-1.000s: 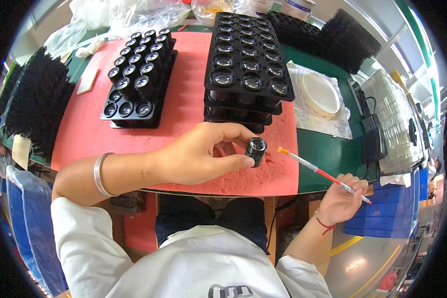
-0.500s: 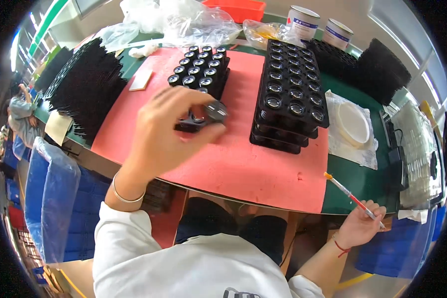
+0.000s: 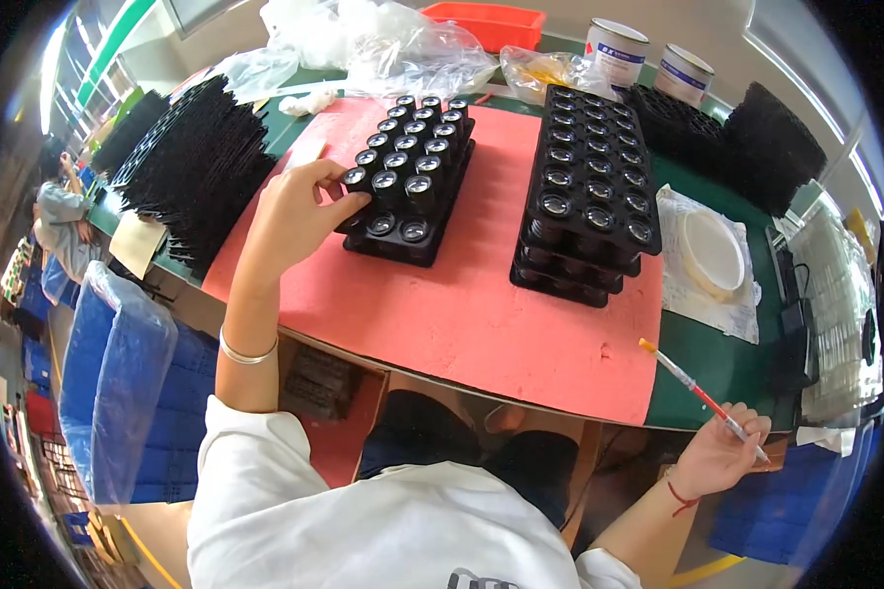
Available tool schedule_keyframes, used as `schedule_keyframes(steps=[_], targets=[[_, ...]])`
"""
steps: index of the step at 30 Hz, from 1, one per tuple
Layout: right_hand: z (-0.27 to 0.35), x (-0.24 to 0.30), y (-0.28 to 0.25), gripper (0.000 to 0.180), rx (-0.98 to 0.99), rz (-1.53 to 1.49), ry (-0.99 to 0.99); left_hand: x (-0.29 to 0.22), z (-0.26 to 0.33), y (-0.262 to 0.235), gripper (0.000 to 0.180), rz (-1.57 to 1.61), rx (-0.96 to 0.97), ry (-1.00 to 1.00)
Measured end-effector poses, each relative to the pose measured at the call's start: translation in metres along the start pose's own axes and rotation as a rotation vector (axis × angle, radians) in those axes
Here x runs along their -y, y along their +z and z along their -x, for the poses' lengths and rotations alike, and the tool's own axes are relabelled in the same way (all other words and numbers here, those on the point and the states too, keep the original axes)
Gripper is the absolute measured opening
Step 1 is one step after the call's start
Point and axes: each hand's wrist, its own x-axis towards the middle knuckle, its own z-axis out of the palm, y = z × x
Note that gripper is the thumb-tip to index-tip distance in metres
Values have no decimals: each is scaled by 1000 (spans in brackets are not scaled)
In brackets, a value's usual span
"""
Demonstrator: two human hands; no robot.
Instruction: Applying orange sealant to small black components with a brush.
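Observation:
My left hand is closed, thumb and fingertips around a black lens barrel at the near-left part of a black tray. That tray carries several similar barrels with glass tops, some standing taller than the nearest row. To the right, a stack of black trays has rows of round glass lenses in its top one. Past the table's near-right edge, my right hand is wrapped round a thin brush with a red and clear handle and an orange tip pointing up and left.
A pink mat covers the middle of the green table. Stacked black trays stand at left, more at far right. A round white dish lies on paper. Two cans, clear plastic bags and a red bin line the back.
My left hand has carried a lens barrel from above the tray down and left to the tray's near-left part. My right hand still holds the brush. The whole view has shifted slightly.

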Motion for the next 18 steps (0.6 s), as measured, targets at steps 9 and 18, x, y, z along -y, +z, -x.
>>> schedule_keyframes(steps=[9,18], targets=[[0,2,-2,18,37,-32,12,-14,6,-9,32,-18,-135,60],[2,2,-8,18,49,-70,12,-112,-23,-4,61,-97,-113,392]])
